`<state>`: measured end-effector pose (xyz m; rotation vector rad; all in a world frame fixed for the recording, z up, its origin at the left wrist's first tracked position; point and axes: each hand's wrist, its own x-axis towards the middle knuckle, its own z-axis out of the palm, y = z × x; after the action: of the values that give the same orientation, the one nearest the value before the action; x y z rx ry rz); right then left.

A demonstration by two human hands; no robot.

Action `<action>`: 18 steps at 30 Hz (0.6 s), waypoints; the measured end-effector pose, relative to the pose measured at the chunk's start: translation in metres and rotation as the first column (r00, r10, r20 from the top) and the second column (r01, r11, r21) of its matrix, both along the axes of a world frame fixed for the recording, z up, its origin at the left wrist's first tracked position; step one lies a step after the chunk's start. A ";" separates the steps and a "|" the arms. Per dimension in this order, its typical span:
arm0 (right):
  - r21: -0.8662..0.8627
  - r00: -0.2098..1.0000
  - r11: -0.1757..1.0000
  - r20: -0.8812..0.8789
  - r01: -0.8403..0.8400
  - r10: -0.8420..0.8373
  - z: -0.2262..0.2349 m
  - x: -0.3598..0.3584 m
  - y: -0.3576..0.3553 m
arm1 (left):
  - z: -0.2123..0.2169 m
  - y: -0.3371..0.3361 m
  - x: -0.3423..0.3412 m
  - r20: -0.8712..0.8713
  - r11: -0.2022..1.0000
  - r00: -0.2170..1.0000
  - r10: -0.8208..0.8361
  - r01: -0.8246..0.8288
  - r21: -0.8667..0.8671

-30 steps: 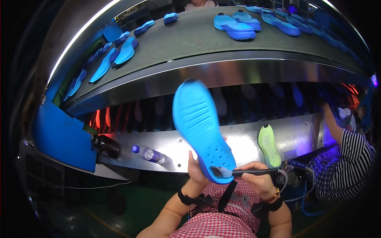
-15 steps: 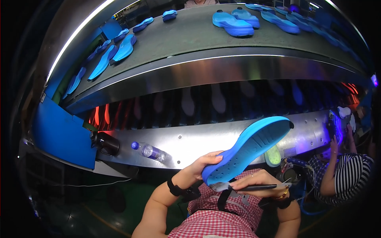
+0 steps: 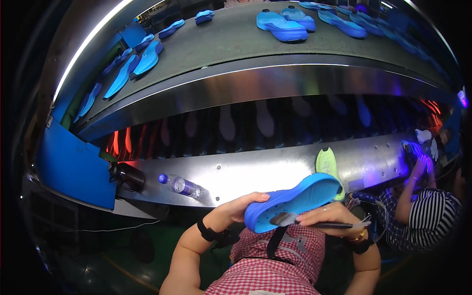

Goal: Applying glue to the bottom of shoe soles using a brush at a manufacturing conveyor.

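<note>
My left hand (image 3: 239, 205) is closed on the left end of a blue shoe sole (image 3: 312, 192), thumb along its upper rim. The sole is tilted, with its hollow inner face towards me and small holes in that face. In my right hand (image 3: 330, 215) is a brush (image 3: 330, 225) with a dark handle. Its pale bristles lie against the inner face of the sole, near the end my left hand grips. Just beyond the sole, a yellow-green sole (image 3: 325, 161) rests on the metal ledge, partly covered by the blue one.
A clear bottle with a blue cap (image 3: 183, 186) lies on the metal ledge (image 3: 255, 169), beside a dark jug (image 3: 130, 177). Behind a steel rail, several blue soles (image 3: 281, 27) sit on a green conveyor belt (image 3: 211, 44). A co-worker in a striped garment (image 3: 428, 216) is at the right.
The blue sole has dropped and turned flatter, uncovering more of the yellow-green sole. The brush has shifted from the sole's lower edge onto its inner face.
</note>
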<state>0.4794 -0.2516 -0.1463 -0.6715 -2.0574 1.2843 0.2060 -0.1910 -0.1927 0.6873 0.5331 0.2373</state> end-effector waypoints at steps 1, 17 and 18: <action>0.003 1.000 1.000 0.003 0.001 -0.001 0.000 0.001 -0.001 | 0.002 0.001 0.000 0.003 1.000 1.000 -0.001 0.001 0.003; -0.073 0.900 0.911 -0.142 0.405 -0.412 0.002 0.006 -0.007 | 0.076 -0.024 -0.012 -0.082 0.874 0.888 0.452 -0.423 0.240; -0.147 0.912 0.923 -0.164 0.355 -0.377 -0.006 0.007 -0.001 | 0.068 -0.018 -0.016 -0.028 0.902 0.932 0.362 -0.342 0.265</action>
<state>0.4866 -0.2528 -0.1521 -0.9020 -1.6183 1.1989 0.1902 -0.2089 -0.1243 0.8513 0.7084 0.6312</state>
